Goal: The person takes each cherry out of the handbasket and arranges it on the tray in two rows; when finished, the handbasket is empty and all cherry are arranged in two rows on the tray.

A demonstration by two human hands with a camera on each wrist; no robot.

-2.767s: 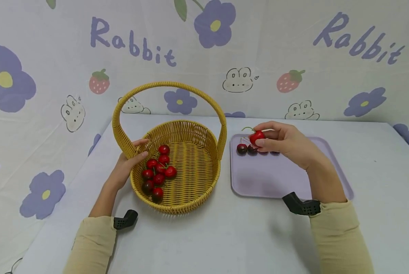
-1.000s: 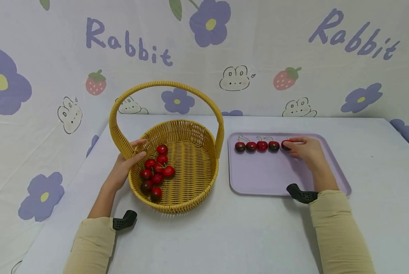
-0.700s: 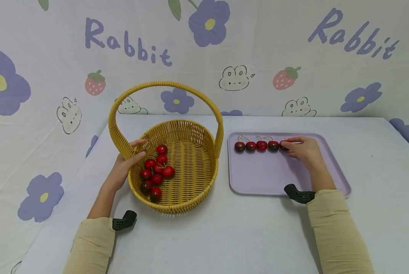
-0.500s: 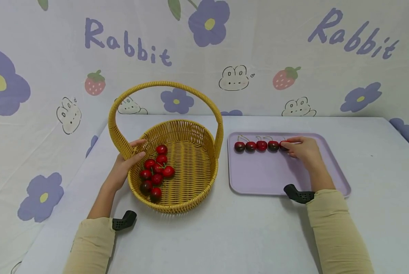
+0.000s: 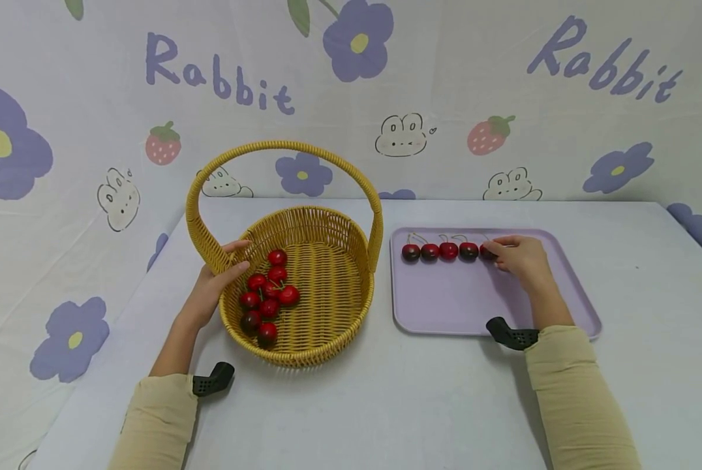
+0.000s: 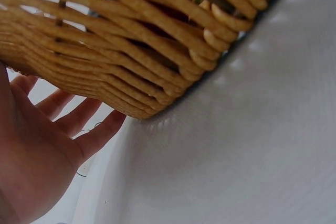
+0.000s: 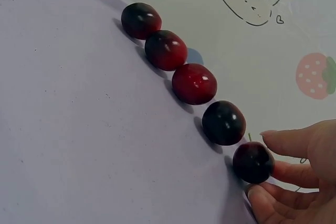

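A round yellow wicker basket (image 5: pixel 327 326) with a tall arched handle stands left of centre. My left hand (image 5: pixel 207 297) grips its left side by the handle's foot, thumb over the rim; in the left wrist view, fingers (image 6: pixel 102 132) lie against the woven wall. Several red and dark cherries (image 5: pixel 289 295) lie in the basket's left half. On the lilac tray (image 5: pixel 445 300), cherries form a row along the far edge. At the row's right end, my right hand (image 5: pixel 524 258) pinches a dark cherry (image 7: pixel 253 162), close beside its neighbour cherry (image 7: pixel 224 123).
A white cloth covers the table (image 5: pixel 351 418), with a printed cloth (image 5: pixel 445 78) hanging behind it. The basket's handle (image 5: pixel 283 145) arches high over the basket. Black wrist devices (image 5: pixel 213 378) sit on both sleeves.
My right hand has carried a cherry from over the tray's left part to the row's right end, then moved it slightly left towards its neighbour. My left hand has stayed on the basket.
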